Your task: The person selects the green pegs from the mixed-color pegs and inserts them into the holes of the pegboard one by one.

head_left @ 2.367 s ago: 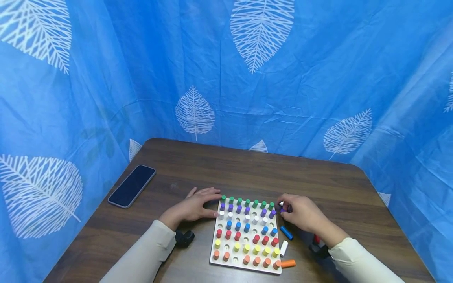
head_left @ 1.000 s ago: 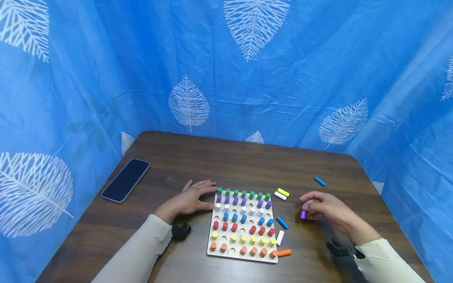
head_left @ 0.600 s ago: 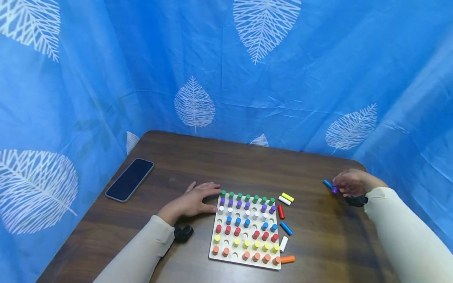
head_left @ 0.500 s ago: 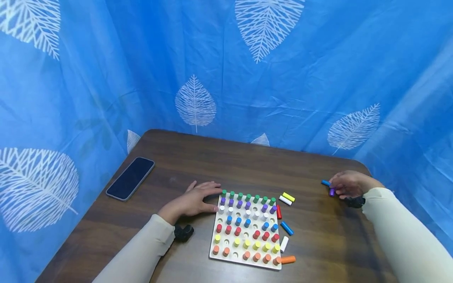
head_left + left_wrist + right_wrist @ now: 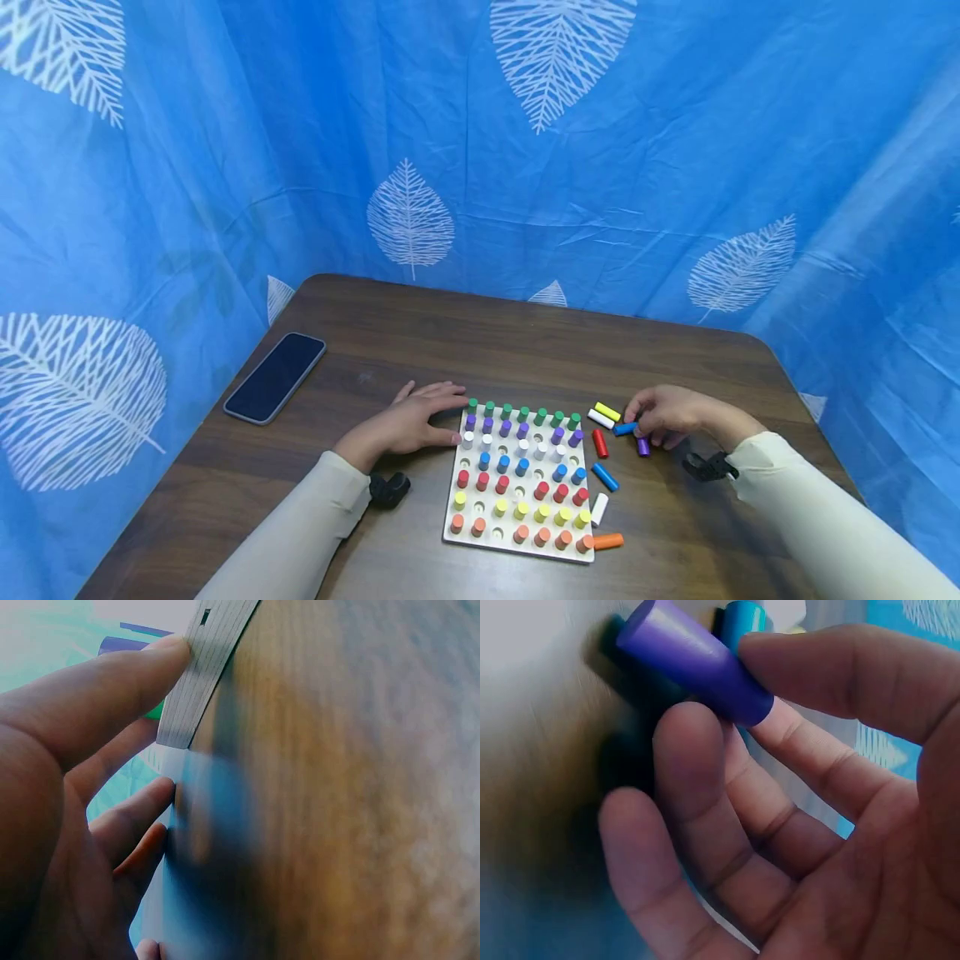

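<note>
A wooden pegboard [image 5: 489, 546] bears rows of coloured pegs: green, purple, white, blue, red, yellow and orange, with a few bare holes. My left hand [image 5: 408, 427] rests at its far left corner, fingers extended; in the left wrist view the thumb [image 5: 161, 664] touches the board's side [image 5: 199, 682]. To the right of the board, my right hand [image 5: 671, 417] holds a purple peg [image 5: 643, 447] low over the table. A blue peg [image 5: 624, 429] is at its thumb and index fingertips. In the right wrist view the purple peg [image 5: 694, 660] slants under the thumb, partly covering the blue peg [image 5: 744, 619].
Loose pegs lie along the board's right side: yellow [image 5: 608, 412], white [image 5: 600, 419], red [image 5: 600, 443], blue [image 5: 605, 477], white [image 5: 599, 509] and orange [image 5: 608, 542]. A phone [image 5: 275, 377] lies at the table's left. Blue leaf-patterned curtains [image 5: 480, 208] surround the table.
The right hand has let go of a red peg beside the board, reached a blue peg at far right, and brought it back left with the purple peg. The left hand has stayed put.
</note>
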A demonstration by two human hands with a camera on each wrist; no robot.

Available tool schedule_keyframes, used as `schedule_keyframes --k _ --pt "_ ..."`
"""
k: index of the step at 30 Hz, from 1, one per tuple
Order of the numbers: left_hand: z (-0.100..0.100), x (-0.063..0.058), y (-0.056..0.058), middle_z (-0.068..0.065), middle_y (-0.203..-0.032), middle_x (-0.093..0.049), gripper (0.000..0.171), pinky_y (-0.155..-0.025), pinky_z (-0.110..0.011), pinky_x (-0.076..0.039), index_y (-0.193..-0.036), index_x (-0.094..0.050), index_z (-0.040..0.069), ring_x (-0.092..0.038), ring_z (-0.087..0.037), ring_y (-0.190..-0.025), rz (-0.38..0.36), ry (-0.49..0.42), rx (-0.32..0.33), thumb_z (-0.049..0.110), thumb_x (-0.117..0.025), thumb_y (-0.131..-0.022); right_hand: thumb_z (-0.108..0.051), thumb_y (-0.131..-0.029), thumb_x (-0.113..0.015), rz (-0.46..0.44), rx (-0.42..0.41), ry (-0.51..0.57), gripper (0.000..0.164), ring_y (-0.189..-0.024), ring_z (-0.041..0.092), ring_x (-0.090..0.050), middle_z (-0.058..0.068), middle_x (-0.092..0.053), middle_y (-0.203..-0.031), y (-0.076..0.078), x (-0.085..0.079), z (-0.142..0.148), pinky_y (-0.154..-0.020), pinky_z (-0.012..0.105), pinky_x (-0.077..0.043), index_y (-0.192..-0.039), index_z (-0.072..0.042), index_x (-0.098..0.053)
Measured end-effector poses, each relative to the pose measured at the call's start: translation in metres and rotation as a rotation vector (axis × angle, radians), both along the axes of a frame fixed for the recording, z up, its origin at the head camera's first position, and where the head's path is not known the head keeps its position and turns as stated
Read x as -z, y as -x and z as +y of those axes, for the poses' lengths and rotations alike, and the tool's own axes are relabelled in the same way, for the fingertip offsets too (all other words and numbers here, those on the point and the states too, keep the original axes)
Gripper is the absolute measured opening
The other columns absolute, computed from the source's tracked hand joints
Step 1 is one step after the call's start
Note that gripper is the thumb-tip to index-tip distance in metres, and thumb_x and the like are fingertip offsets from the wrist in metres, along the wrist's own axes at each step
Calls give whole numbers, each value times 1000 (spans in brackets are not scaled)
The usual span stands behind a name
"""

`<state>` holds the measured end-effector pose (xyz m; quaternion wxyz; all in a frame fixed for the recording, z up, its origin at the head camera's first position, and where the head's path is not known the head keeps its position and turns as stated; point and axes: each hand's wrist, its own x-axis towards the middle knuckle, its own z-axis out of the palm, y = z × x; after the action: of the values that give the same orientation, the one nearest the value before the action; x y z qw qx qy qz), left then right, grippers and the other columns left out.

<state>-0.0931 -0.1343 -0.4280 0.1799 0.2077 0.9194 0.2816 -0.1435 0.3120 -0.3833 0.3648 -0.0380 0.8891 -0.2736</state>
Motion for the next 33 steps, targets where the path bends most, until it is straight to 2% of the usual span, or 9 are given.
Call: schedule_keyframes --k 6,10,13,20,25,28,31,33 --pt "1 1 1 2 -170 -40 64 -132 -67 2 -156 -53 28 -23 -27 -165 -3 1 -2 47 -73 -98 -11 -91 -74 15 -60 51 23 -74 21 -64 6 -67 -93 -22 3 -18 -66 35 -56 -113 -8 -72" --pt "2 1 1 2 -170 -41 64 -132 -67 2 -156 -54 29 -23 -27 -165 -9 4 -5 47 -73 -98 -10 -91 -75 17 -55 97 25 -75 21 -64 6 -68 -92 -31 3 -20 -68 36 -55 -115 -6 -71" --pt "3 1 1 2 -170 -41 64 -132 -67 3 -155 -54 30 -23 -28 -165 -15 -1 -8 48 -74 -97 -11 -91 -77 59 -33 99 27 -76 21 -64 5 -70 -88 -33 -2 -18 -69 36 -55 -115 -4 -69" --pt "-4 3 -4 0 -169 -42 64 -131 -68 1 -155 -55 28 -25 -29 -164 -4 10 -23 46 -75 -97 -25 -97 -77 390 -40 66 22 -87 17 -64 0 -75 -96 -32 -17 -30 -76 33 -54 -110 -8 -76" --pt "-7 5 -6 -1 -169 -43 64 -130 -70 0 -154 -56 27 -26 -30 -163 -5 -3 -27 47 -75 -96 -30 -96 -78 556 -48 70 17 -89 17 -64 -3 -74 -98 -38 -32 -49 -77 33 -56 -105 -16 -77" --pt "-4 5 -5 -1 -169 -43 64 -131 -69 1 -154 -56 28 -26 -30 -163 -6 -4 -30 48 -75 -96 -29 -94 -81 706 -95 55 10 -98 21 -67 -4 -73 -105 -42 -40 -60 -82 40 -59 -99 -23 -76" --pt "-1 4 -4 0 -169 -43 64 -131 -69 0 -154 -56 29 -26 -29 -164 -1 -1 -33 49 -75 -96 -26 -90 -86 852 -148 33 13 -116 27 -65 -1 -71 -120 -44 -45 -71 -95 53 -58 -92 -28 -74" --pt "1 2 -2 -1 -169 -43 64 -131 -69 1 -154 -56 28 -26 -29 -164 4 -4 -29 48 -75 -96 -25 -87 -89 906 -178 25 15 -126 31 -59 2 -68 -130 -45 -47 -78 -102 59 -54 -90 -29 -74"
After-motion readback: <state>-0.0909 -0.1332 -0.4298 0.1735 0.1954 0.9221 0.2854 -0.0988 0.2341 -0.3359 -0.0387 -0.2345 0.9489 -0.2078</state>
